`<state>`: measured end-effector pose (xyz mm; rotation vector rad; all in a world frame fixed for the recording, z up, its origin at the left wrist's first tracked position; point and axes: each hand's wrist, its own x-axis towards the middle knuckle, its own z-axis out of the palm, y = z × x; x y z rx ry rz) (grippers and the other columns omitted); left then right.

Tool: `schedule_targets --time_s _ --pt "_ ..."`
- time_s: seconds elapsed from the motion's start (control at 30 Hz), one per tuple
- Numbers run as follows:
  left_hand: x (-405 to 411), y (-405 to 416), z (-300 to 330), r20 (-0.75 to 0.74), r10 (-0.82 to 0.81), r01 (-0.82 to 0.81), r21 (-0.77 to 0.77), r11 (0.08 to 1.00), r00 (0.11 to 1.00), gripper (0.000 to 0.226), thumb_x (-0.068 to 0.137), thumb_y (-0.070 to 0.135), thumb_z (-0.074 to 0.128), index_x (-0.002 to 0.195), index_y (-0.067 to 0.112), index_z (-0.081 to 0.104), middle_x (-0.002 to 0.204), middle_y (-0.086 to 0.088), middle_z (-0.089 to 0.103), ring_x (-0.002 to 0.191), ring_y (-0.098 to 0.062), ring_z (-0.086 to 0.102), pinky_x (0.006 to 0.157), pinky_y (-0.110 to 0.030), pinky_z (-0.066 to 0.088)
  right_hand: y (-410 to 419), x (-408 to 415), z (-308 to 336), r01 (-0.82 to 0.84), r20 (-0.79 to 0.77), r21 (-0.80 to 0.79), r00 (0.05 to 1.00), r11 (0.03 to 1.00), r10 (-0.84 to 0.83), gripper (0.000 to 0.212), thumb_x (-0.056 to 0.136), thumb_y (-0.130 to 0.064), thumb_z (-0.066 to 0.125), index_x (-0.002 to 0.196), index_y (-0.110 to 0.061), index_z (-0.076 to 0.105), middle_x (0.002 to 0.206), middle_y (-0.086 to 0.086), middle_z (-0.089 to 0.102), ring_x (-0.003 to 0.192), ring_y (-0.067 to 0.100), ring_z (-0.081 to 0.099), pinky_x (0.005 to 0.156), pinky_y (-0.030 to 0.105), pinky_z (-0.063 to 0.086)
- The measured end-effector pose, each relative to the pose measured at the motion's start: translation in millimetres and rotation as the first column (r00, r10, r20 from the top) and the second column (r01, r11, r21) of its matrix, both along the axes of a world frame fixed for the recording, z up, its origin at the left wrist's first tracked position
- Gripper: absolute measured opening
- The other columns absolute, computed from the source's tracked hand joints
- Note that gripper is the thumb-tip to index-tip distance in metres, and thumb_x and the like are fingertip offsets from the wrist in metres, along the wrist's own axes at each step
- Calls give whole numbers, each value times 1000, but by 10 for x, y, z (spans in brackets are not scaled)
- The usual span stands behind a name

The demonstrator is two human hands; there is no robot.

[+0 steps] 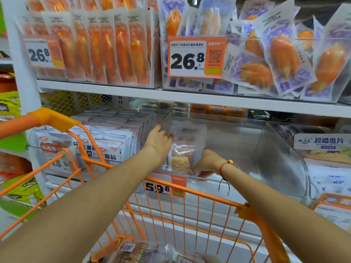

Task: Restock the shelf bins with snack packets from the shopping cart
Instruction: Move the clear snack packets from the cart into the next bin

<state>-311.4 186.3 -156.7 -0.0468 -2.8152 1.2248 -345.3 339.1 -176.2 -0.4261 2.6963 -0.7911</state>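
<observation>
Both hands, left hand [159, 141] and right hand [206, 162], pinch one snack packet [183, 152] upright inside the clear bin [266, 149]; next, release and fetch another from the cart [190, 190]

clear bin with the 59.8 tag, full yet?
No: the clear plastic shelf bin holds only the snack packet that the left hand and right hand are holding upright at its left end.

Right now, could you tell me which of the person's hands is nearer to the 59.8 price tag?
The right hand: it sits low at the clear bin's front edge, just above and right of the 59.8 price tag. The left hand is higher, at the snack packet's upper left.
</observation>
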Motion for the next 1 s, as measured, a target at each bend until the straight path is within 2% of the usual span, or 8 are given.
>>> schedule_targets --time_s 0.07,0.17,0.3,0.37,0.47,0.63,0.87,1.0 --pt "0 0 10 -23 -20 21 66 998 1000 67 92 41 53 145 7 28 142 -8 45 135 -25 35 118 -43 8 -7 -9 4 4 25 -56 1000 998 -3 40 79 -4 72 116 -9 59 114 11 63 92 25 69 78 39 59" --pt "12 11 8 -31 -9 13 112 994 999 58 91 40 55 139 12 37 140 -7 48 134 -25 36 116 -43 13 0 2 27 -75 74 -64 994 995 80 42 81 2 69 120 -8 57 114 11 61 105 26 63 88 38 56" --pt "21 93 27 -4 24 -23 112 993 1000 54 95 30 50 142 10 33 143 -8 44 137 -26 32 118 -48 7 15 14 1 -47 117 -79 992 996 56 39 86 -1 65 124 1 54 114 19 61 90 21 58 89 31 54" --pt "24 113 35 4 44 -44 108 993 999 55 96 27 48 143 6 30 144 -9 42 137 -26 31 118 -50 6 12 9 9 -15 173 -82 985 997 29 39 88 -5 64 125 -1 54 117 20 61 81 17 58 79 26 54" --pt "35 121 23 -1 68 -68 87 994 998 64 95 30 48 147 3 21 146 -9 39 138 -26 29 118 -48 4 43 -4 28 38 250 -120 968 992 -7 37 89 -10 64 125 -6 52 98 11 60 71 13 56 64 20 52" --pt "99 141 45 -10 90 -89 69 994 996 68 94 32 49 148 4 19 148 -8 35 140 -25 25 118 -44 4 112 -3 5 61 291 -111 956 992 -26 38 89 -12 64 125 -8 52 117 15 60 103 30 65 94 38 53" --pt "358 153 223 -10 77 -74 154 985 997 66 93 29 51 148 8 21 150 -9 31 142 -26 20 119 -46 1 206 153 124 95 143 -59 986 994 -85 41 92 -18 61 127 -2 47 123 15 57 95 26 63 84 34 56" --pt "702 77 342 -153 7 46 343 938 988 56 90 22 52 143 16 34 143 -5 41 136 -25 30 116 -44 13 294 314 224 113 -214 -139 967 984 -141 58 88 -20 64 137 -7 36 112 10 56 96 26 61 84 41 56"
